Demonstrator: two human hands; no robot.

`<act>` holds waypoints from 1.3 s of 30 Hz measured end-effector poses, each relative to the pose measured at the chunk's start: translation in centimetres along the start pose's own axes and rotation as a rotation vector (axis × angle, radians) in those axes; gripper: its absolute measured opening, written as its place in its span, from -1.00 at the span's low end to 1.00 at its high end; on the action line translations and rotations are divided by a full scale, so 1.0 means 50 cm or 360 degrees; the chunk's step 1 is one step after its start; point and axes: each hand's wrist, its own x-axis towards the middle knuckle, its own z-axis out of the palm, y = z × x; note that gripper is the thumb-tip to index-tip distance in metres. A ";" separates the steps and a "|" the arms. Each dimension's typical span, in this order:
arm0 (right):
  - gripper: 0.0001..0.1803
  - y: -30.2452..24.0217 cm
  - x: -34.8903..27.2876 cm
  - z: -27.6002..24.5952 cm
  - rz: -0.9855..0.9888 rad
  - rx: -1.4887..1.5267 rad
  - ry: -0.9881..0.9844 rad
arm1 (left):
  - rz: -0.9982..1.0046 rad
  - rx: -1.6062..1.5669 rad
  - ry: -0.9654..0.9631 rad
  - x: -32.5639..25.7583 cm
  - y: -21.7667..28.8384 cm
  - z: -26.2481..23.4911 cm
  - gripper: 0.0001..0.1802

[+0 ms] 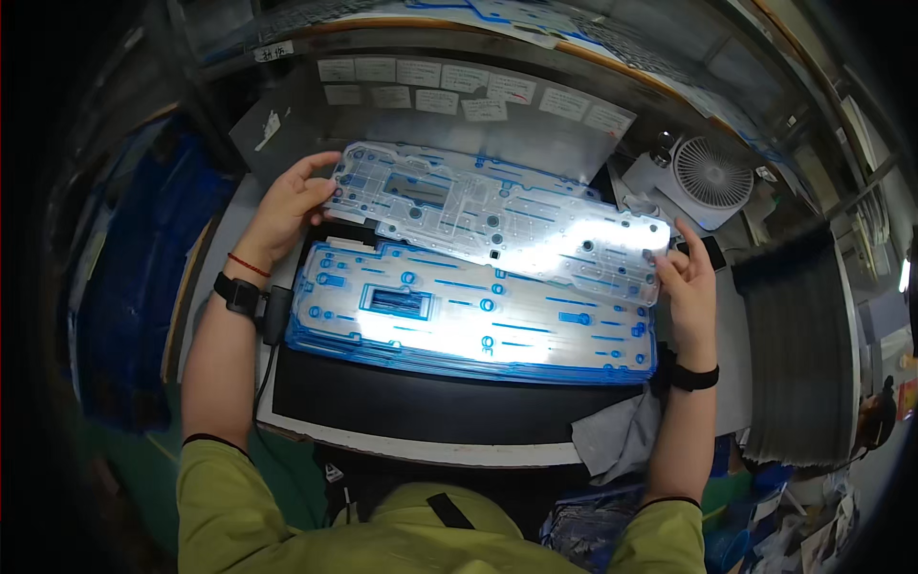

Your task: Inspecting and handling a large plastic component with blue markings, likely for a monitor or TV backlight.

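Between my two hands is a long, thin, translucent plastic sheet [459,206] with holes, slots and a rectangular cutout, tilted with its right end lower and nearer. My left hand [292,206] pinches its left end between thumb and fingers. At the right end, my right hand [690,287] grips the edge the same way. Just below lies a stack of similar sheets [449,320] with blue outlines round their edges and holes, resting on a black mat [430,407]. Bright glare washes out part of both. Blue lines also show along the held sheet's far edge.
A grey cloth [617,435] hangs over the front right edge of the table. A white fan [712,172] stands at the back right. Dark stacked sheets [794,344] are on the right, blue material [134,277] on the left. Paper notes [469,78] cover the back panel.
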 end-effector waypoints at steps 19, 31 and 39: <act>-0.37 -0.014 -0.004 0.015 0.0081 -0.0026 0.0013 | -0.0077 -0.0218 0.0028 0.012 -0.016 -0.021 -0.68; -0.54 -0.019 -0.017 0.020 -0.0144 -0.0768 -0.0663 | -0.0140 -0.0081 0.0201 0.008 -0.010 -0.014 -0.56; -0.65 -0.014 -0.010 0.024 -0.0376 -0.0493 -0.0362 | -0.0210 -0.0069 -0.0077 -0.004 0.008 0.007 -0.58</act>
